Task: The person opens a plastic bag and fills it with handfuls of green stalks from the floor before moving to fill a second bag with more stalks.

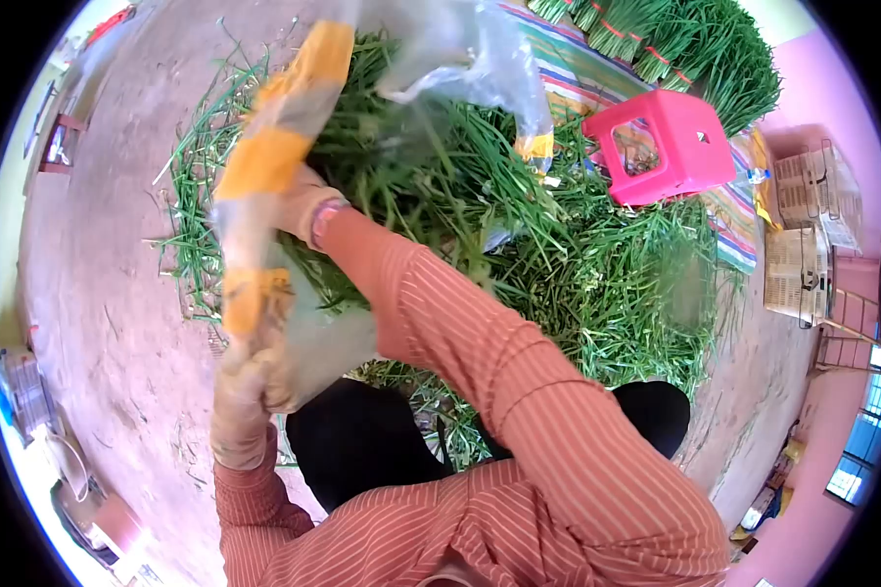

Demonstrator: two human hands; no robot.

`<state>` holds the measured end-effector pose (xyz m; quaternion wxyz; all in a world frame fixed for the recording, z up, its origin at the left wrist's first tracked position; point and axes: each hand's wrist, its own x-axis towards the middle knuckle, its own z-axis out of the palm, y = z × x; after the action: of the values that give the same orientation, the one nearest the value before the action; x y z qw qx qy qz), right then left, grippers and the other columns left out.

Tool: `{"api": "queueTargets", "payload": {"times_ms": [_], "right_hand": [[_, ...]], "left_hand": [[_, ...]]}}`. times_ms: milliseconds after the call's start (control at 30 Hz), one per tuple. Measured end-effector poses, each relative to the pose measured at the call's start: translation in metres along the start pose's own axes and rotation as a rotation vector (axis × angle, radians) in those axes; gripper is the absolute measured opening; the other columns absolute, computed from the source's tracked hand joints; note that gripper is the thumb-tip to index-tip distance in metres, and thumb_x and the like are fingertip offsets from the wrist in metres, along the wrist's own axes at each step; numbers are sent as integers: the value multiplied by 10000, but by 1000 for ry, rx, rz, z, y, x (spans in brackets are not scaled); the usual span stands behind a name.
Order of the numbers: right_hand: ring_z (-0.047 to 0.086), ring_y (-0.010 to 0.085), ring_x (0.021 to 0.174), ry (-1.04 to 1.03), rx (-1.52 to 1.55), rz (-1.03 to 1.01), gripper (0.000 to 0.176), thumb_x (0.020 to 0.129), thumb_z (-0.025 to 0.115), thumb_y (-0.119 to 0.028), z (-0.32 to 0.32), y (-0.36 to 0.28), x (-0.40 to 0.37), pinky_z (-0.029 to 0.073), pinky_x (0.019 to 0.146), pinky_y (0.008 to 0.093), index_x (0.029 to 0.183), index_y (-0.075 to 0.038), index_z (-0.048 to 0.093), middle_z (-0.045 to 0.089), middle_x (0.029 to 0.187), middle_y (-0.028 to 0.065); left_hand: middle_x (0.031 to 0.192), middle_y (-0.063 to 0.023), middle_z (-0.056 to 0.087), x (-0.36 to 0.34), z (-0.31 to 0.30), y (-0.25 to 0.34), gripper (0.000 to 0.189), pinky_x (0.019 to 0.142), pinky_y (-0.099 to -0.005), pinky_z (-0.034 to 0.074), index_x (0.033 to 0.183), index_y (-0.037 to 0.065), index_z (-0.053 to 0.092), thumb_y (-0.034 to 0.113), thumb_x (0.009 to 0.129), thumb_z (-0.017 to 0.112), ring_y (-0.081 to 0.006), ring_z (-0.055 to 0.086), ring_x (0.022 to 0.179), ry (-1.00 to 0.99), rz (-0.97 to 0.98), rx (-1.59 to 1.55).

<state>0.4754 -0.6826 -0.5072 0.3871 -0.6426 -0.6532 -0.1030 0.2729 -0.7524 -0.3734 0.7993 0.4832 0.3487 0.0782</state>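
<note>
My left hand [250, 391], in a light glove, is closed on the lower edge of a clear plastic bag [328, 342] with a yellow-and-clear band [269, 161]. Crossing to the left, my right arm ends at my gloved right hand [301, 203], beside the band and partly covered by it; its fingers are hidden. Long green leafy stalks [411, 166] lie under and behind the bag, blurred in places. More loose stalks [597, 293] are heaped to the right of my right arm.
A pink plastic stool [690, 147] lies tipped over on the greens. Behind it, tied green bundles [646, 44] rest on a striped mat [568, 64]. Plastic crates [798, 269] stand along the right wall. My dark-clothed knees [357, 440] are at the heap's near edge.
</note>
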Motion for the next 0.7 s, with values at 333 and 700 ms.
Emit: {"api": "queueTargets", "payload": {"times_ms": [333,700], "right_hand": [[597,272,748,-475,-92,377,380,766,591,-382,-162,-19,-69,466,689,390,971,-63,619,599,780,109],[465,250,1085,-168,-842,-175,425,815,470,-73,-154,76,-66,343,968,394,1232,13,465,513,1176,146]], "left_hand": [[622,50,412,21,-30,-48,183,410,-192,324,888,106,521,288,883,541,-45,383,480,211,-93,-2],[991,-9,568,9,8,-71,439,657,-190,425,1261,10,443,175,862,527,-62,517,815,256,-112,126]]}}
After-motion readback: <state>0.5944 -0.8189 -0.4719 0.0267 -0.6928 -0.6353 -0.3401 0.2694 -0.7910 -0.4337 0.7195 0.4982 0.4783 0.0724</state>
